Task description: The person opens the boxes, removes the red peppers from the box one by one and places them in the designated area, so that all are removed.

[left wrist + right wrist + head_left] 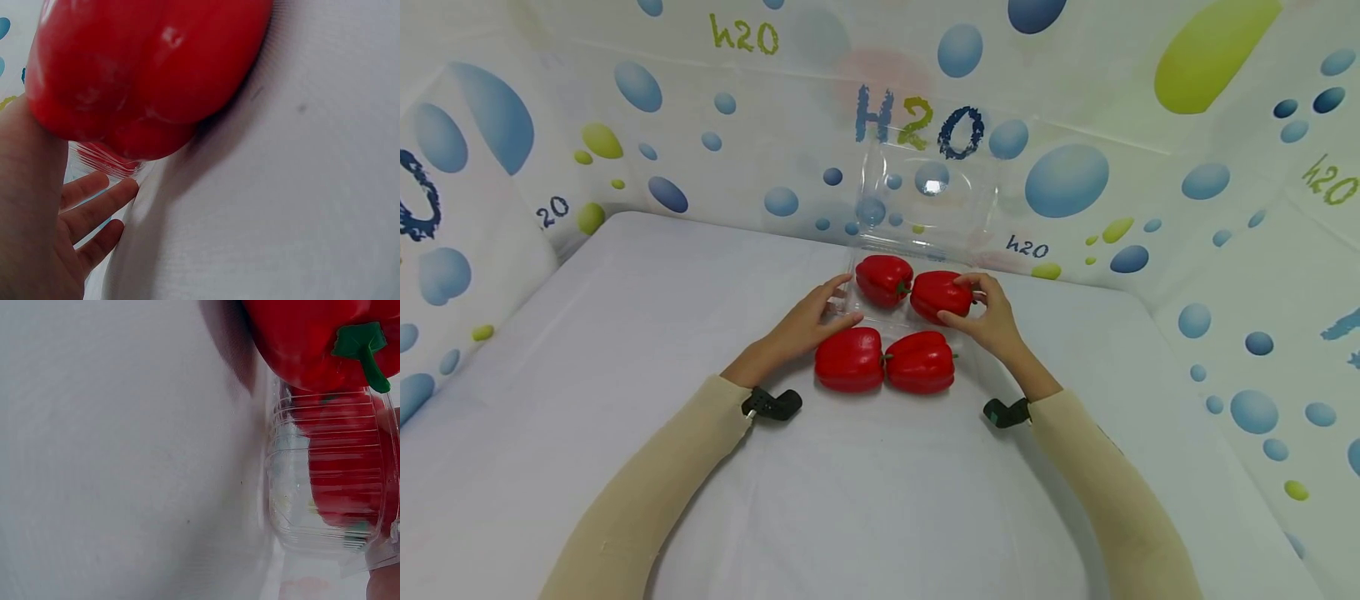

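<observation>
Two red bell peppers sit in a clear plastic clamshell container [880, 319], a left pepper [880, 279] and a right pepper [938, 296]. My right hand [996, 321] grips the right pepper, thumb at its front and fingers over its back and side. At the container's left side is my left hand [808, 321], fingers spread and thumb reaching above a front pepper [848, 360]; whether it touches the container, I cannot tell. Another front pepper [921, 362] lies on the table, its stem showing as a green cap [361, 344] in the right wrist view.
The container's transparent lid [932, 187] stands raised at the back, near the patterned backdrop [805, 158]. A white cloth covers the table [880, 492]. Dark wrist cameras [772, 405] are worn on both wrists.
</observation>
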`<state>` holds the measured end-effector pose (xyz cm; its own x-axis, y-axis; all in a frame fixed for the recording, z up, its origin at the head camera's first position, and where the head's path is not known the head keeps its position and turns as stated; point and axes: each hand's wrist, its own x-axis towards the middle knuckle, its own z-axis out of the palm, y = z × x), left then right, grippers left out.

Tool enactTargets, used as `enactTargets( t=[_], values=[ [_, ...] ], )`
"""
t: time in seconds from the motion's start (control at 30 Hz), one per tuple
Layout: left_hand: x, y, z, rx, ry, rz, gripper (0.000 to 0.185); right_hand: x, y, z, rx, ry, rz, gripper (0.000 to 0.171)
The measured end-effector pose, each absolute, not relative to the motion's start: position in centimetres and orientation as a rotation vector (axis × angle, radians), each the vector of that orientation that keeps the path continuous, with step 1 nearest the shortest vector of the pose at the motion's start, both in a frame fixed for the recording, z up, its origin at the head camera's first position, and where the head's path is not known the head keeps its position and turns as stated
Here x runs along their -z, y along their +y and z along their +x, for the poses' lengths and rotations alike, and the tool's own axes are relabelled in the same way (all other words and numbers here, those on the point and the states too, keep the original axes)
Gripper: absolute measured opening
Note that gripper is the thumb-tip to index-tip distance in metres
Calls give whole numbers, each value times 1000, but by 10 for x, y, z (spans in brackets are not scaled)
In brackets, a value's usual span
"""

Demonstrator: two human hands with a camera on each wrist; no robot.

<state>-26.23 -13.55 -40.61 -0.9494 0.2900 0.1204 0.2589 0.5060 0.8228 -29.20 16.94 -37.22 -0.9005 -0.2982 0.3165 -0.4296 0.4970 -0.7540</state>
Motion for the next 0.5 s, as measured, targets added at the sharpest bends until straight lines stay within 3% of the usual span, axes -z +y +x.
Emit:
enactTargets(
  t=[0.5],
  values=[
    [407, -137, -263, -1464, 2698, 495, 76, 339, 155, -253, -1406, -2612, 592, 55]
  ],
)
